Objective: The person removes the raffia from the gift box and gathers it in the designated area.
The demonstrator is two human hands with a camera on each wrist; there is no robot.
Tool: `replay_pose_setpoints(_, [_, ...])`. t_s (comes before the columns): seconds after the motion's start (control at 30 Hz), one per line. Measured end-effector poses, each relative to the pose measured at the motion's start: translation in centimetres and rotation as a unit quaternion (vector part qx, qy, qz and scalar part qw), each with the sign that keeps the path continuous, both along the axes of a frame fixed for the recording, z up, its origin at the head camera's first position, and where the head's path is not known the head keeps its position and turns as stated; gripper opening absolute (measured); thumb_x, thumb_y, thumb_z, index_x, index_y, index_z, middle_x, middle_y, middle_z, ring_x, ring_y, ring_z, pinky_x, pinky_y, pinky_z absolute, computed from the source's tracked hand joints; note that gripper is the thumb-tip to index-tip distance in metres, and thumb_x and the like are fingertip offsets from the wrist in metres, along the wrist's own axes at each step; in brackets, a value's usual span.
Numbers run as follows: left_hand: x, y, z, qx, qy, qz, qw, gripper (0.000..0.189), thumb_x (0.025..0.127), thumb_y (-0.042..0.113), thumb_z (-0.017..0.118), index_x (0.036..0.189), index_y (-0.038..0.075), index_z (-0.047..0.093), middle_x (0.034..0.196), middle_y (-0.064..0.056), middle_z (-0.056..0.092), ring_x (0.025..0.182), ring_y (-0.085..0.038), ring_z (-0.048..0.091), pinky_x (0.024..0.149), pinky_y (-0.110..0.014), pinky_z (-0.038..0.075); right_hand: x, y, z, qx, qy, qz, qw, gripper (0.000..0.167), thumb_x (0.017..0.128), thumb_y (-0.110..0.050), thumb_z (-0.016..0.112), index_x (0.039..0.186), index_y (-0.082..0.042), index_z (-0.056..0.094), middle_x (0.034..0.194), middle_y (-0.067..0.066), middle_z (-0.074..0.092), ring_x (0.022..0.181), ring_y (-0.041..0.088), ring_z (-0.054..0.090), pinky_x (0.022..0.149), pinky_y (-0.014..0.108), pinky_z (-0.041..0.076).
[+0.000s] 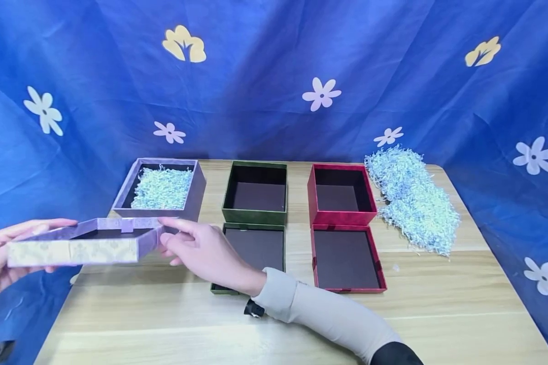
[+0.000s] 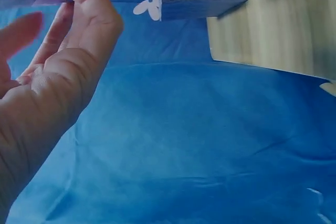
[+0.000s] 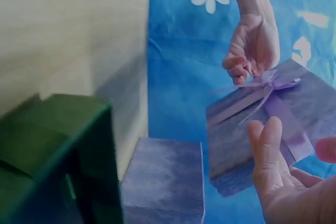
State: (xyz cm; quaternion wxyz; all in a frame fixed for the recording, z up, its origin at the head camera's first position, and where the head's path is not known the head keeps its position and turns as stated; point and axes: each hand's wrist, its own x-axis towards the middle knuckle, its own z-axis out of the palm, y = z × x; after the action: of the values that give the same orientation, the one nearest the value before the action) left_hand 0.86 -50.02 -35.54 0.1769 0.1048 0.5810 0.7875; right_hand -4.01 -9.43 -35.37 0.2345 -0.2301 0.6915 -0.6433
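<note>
A purple box lid [image 1: 73, 252] with a patterned outside and a dark inside is held in the air over the table's left edge, its hollow side up. My left hand [image 1: 15, 248] holds its left end, thumb above and fingers below. At the right corner, my right hand [image 1: 201, 248] pinches the wall between thumb and fingers. A lilac ribbon bow [image 3: 270, 81] shows on the lid's outer face in the right wrist view. Just behind the lid stands the purple box [image 1: 201, 195], with pale blue shredded paper [image 1: 162, 187] inside.
A green box [image 1: 254, 217] and a red box [image 1: 342, 219] stand open along the back. Before them lie the green lid [image 1: 255, 243] and red lid [image 1: 347, 258], hollow sides up. Loose shredded paper [image 1: 415, 203] is heaped at the right. My right forearm [image 1: 319, 309] crosses the table [image 1: 164, 324].
</note>
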Motion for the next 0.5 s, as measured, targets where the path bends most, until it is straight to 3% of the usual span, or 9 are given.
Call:
replay_pose_setpoints(0.13, [1.1,2.2,1.0,-0.013,-0.033,0.041,0.9985,0.059,0.118,0.000,0.019,0.147,0.007,0.070,0.136,-0.004,0.073,0.109,-0.026,0.078,0.079,-0.043,0.064,0.9,0.1,-0.7,0.002,0.008,0.013,0.9999,0.049,0.113,-0.039,0.062,0.159,-0.024,0.060,0.097,-0.017,0.076,0.080,-0.002,0.073,0.079,0.020,0.058])
replay_pose_setpoints(0.2, [1.6,1.9,0.4,-0.024,-0.038,0.041,0.9982,0.058,0.117,-0.003,0.021,0.149,0.008,0.068,0.137,-0.005,0.073,0.110,-0.027,0.077,0.080,-0.044,0.064,1.4,0.1,-1.1,0.010,0.007,0.014,0.9998,0.052,0.111,-0.039,0.065,0.160,-0.026,0.058,0.101,-0.019,0.075,0.081,-0.002,0.072,0.081,0.020,0.057])
replay_pose_setpoints(0.37, [2.6,0.3,-1.8,-0.118,-0.058,0.076,0.9884,0.057,0.115,-0.011,0.032,0.155,0.015,0.062,0.125,-0.015,0.078,0.098,-0.031,0.080,0.068,-0.041,0.065,2.4,-0.3,-2.1,0.015,-0.040,0.026,0.9987,0.056,0.107,-0.033,0.071,0.161,-0.032,0.055,0.113,-0.017,0.071,0.083,-0.001,0.072,0.079,0.022,0.057])
replay_pose_setpoints(0.43, [2.8,0.0,-2.6,-0.133,-0.061,0.068,0.9869,0.057,0.114,-0.013,0.033,0.159,0.014,0.056,0.124,-0.017,0.078,0.097,-0.031,0.080,0.068,-0.040,0.065,2.7,-0.5,-2.5,0.017,-0.057,0.026,0.9979,0.058,0.106,-0.028,0.075,0.160,-0.032,0.055,0.112,-0.016,0.070,0.085,-0.001,0.072,0.076,0.023,0.059])
replay_pose_setpoints(0.5, [2.9,-0.1,-3.3,-0.130,-0.057,0.051,0.9885,0.059,0.112,-0.016,0.033,0.163,0.009,0.048,0.130,-0.017,0.075,0.104,-0.033,0.078,0.077,-0.044,0.065,2.8,-0.7,-2.9,0.029,-0.063,0.019,0.9974,0.061,0.104,-0.026,0.078,0.160,-0.034,0.054,0.112,-0.016,0.068,0.090,-0.002,0.070,0.076,0.022,0.058])
